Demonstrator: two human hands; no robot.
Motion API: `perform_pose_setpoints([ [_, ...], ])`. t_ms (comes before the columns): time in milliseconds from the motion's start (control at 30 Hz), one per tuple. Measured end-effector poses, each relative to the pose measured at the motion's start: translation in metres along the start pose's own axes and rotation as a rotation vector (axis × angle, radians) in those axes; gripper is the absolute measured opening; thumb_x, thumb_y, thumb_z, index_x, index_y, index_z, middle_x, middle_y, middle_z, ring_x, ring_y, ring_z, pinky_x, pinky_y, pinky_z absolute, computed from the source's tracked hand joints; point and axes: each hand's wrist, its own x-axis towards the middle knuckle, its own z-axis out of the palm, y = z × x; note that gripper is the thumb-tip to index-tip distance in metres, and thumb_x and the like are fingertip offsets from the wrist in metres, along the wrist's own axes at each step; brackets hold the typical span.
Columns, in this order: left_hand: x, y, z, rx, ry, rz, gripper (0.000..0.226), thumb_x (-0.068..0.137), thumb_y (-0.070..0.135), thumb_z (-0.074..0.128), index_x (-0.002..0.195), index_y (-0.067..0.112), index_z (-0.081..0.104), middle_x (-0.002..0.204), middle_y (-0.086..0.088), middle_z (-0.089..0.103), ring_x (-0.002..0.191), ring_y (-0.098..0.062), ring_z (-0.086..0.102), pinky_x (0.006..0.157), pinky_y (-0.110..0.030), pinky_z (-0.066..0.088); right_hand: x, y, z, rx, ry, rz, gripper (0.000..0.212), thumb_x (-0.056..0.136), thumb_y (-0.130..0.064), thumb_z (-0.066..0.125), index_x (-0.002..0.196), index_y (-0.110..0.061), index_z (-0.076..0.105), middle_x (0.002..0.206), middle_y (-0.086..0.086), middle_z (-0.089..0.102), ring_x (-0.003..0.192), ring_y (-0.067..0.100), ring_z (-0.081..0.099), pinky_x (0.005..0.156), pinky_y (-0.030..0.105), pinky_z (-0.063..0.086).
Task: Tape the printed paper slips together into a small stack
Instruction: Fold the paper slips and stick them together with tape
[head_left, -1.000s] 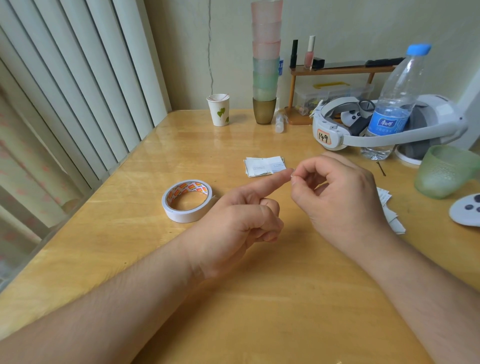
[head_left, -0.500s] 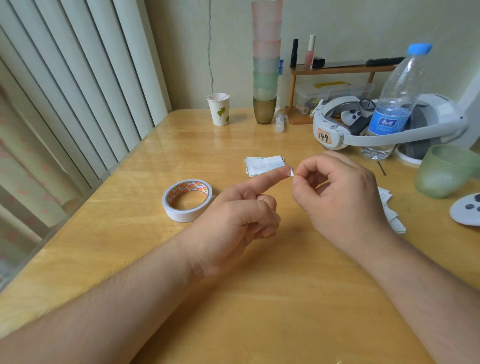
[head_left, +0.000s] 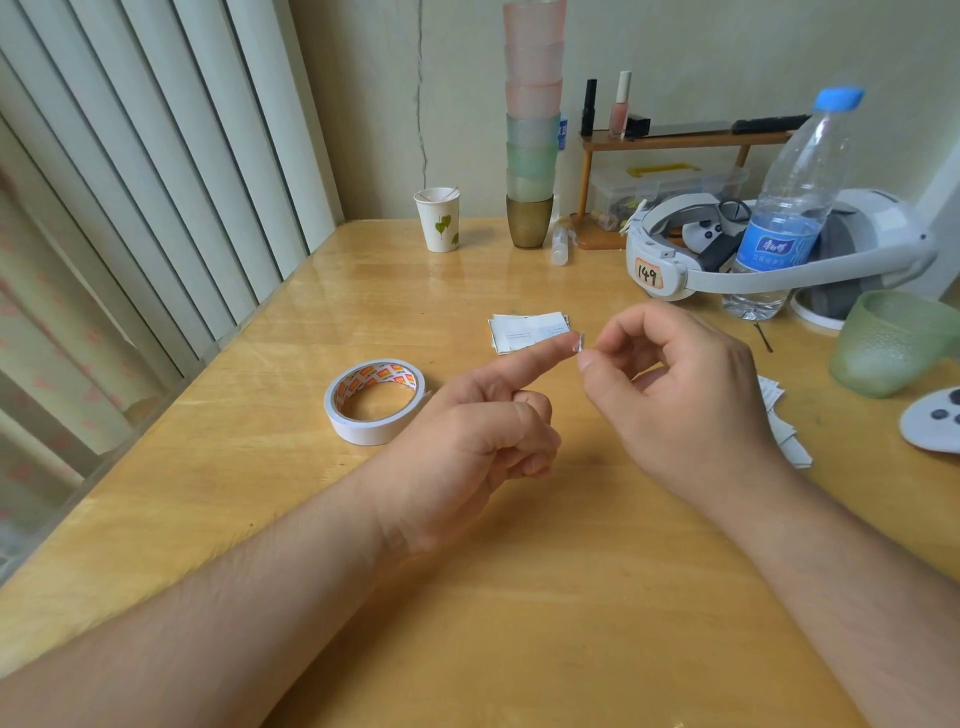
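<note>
My left hand (head_left: 467, 441) hovers over the wooden table (head_left: 363, 519) with its index finger stretched out and the other fingers curled. A small piece of tape (head_left: 578, 343) stands up from that fingertip. My right hand (head_left: 685, 395) pinches the piece's free edge between thumb and index finger. A small stack of printed paper slips (head_left: 527, 332) lies flat on the table just beyond the fingertip. More loose slips (head_left: 779, 421) lie to the right, partly hidden by my right hand. The tape roll (head_left: 376, 402) lies flat to the left of my left hand.
At the back stand a paper cup (head_left: 439, 221), a tower of stacked cups (head_left: 532, 130) and a small wooden shelf (head_left: 675, 140). A headset (head_left: 779, 260), a water bottle (head_left: 784, 218), a green cup (head_left: 893, 340) and a white controller (head_left: 935, 421) crowd the right side.
My right hand's pinch has drawn slightly away from the left fingertip, and the small tape piece now shows between them. The slips and the roll have not moved.
</note>
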Motion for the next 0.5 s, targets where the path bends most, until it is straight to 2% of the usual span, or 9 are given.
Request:
perform_pose_setpoints([
  [167, -0.0002, 0.0005, 0.0017, -0.007, -0.021, 0.008, 0.077, 0.072, -0.006, 0.049, 0.143, 0.019, 0.062, 0.058, 0.002, 0.028, 0.07, -0.031, 0.02, 0.072, -0.036, 0.032, 0.0002, 0.0013, 0.0001, -0.009, -0.01, 0.027, 0.01, 0.088, -0.032, 0.077, 0.085, -0.025, 0.07, 0.08, -0.011, 0.066, 0.072, 0.012, 0.063, 0.065, 0.026, 0.05],
  [333, -0.0004, 0.0006, 0.0006, -0.011, -0.014, 0.009, 0.077, 0.071, -0.005, 0.05, 0.142, 0.019, 0.063, 0.058, 0.001, 0.028, 0.071, -0.033, 0.02, 0.072, -0.036, 0.033, 0.001, 0.002, -0.0004, 0.001, -0.018, 0.022, 0.005, 0.091, -0.023, 0.074, 0.087, -0.027, 0.074, 0.081, -0.015, 0.065, 0.075, 0.012, 0.062, 0.067, 0.023, 0.048],
  [500, 0.0002, -0.001, -0.0002, -0.017, -0.016, 0.014, 0.076, 0.071, -0.006, 0.048, 0.141, 0.02, 0.065, 0.059, 0.0, 0.026, 0.07, -0.031, 0.02, 0.071, -0.036, 0.032, 0.0012, 0.0024, 0.0003, 0.002, -0.036, 0.048, 0.006, 0.092, -0.026, 0.071, 0.085, -0.028, 0.072, 0.078, -0.014, 0.065, 0.077, 0.011, 0.062, 0.064, 0.022, 0.048],
])
